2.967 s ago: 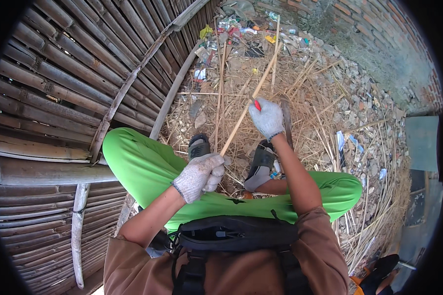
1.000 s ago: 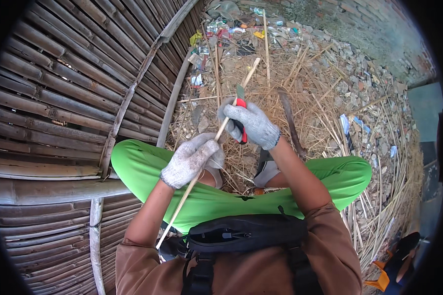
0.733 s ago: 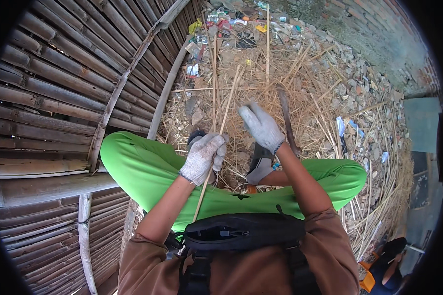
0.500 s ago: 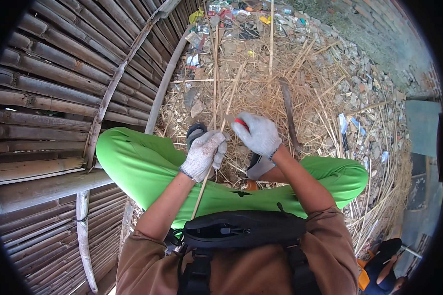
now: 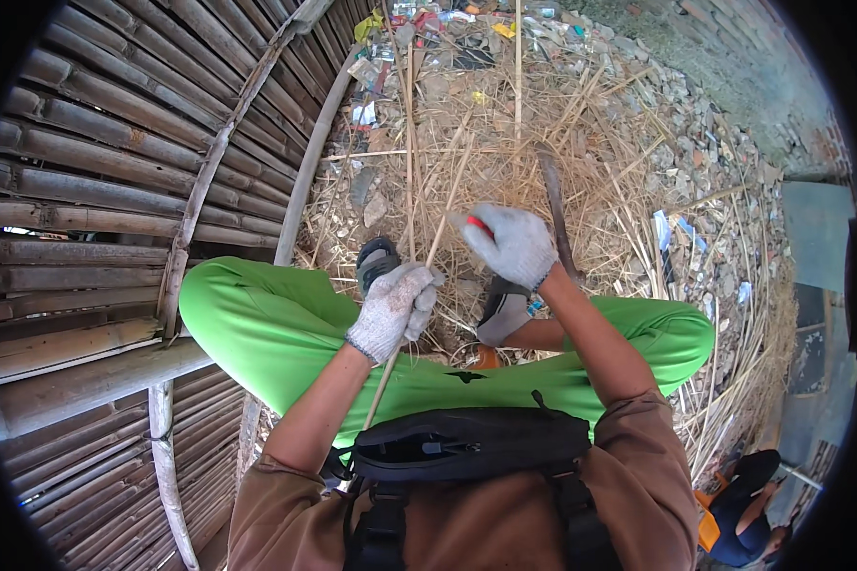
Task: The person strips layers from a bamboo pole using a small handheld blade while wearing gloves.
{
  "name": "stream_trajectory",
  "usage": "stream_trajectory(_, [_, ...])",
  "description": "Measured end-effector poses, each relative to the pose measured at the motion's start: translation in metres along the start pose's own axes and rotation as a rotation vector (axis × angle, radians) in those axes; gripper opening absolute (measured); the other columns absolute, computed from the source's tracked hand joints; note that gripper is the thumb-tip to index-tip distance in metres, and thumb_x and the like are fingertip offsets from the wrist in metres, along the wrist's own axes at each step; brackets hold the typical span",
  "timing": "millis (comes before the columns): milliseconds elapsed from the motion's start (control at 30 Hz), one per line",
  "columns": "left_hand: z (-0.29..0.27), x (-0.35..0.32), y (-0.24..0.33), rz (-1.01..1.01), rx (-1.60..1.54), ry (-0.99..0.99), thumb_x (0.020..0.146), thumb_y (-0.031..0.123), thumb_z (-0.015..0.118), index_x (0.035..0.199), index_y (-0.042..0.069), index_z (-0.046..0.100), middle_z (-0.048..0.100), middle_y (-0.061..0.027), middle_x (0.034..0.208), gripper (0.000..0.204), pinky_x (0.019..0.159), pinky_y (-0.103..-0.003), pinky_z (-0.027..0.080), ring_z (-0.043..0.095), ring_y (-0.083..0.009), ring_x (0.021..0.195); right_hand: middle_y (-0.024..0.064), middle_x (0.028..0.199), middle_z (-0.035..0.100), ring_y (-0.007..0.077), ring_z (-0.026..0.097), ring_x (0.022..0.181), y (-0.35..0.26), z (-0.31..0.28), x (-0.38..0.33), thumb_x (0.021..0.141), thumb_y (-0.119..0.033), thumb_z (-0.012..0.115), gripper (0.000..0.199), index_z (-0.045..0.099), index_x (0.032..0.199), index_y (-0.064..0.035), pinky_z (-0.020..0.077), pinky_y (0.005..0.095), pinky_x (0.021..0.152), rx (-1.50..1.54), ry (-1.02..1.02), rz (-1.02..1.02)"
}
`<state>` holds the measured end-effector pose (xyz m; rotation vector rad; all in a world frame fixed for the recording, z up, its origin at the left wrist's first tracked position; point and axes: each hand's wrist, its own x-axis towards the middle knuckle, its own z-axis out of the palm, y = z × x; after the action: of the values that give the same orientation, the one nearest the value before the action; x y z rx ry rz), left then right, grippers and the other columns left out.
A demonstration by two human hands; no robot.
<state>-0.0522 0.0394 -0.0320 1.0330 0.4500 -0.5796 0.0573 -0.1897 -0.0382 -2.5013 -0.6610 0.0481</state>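
Note:
My left hand [image 5: 393,306], in a pale, soiled work glove, is closed round a thin bamboo strip [image 5: 450,195]. The strip slants from the straw-covered ground, through the fist, down over my lap toward the waist bag. Just right of the strip, my gloved right hand [image 5: 510,245] is closed on a red-handled knife [image 5: 480,226]. Only part of its red handle shows, and a short greyish blade seems to point toward the strip; most of it is hidden by the fingers. Both hands are above the gap between my bent legs in green trousers [image 5: 257,314].
A bamboo slat wall [image 5: 95,152] rises on the left. Straw and bamboo shavings [image 5: 505,171] litter the ground, with a long, dark curved tool [image 5: 554,195] lying ahead. Rubble [image 5: 724,200] and rubbish lie beyond. Another person [image 5: 752,514] is at the lower right.
My right hand with the knife has moved slightly right, away from the left fist. The left hand keeps its grip on the strip. The view has shifted a little.

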Motion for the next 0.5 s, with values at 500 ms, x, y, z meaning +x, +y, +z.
stream_trajectory(500, [0.002, -0.010, -0.005, 0.024, 0.191, 0.016, 0.111, 0.027, 0.060, 0.119, 0.002, 0.066, 0.054, 0.0020, 0.070, 0.027, 0.039, -0.026, 0.034, 0.042, -0.0085, 0.046, 0.0185, 0.085, 0.074, 0.0403, 0.074, 0.081, 0.037, -0.030, 0.043, 0.105, -0.054, 0.058, 0.048, 0.068, 0.090, -0.0104, 0.0571, 0.0542, 0.072, -0.062, 0.053, -0.025])
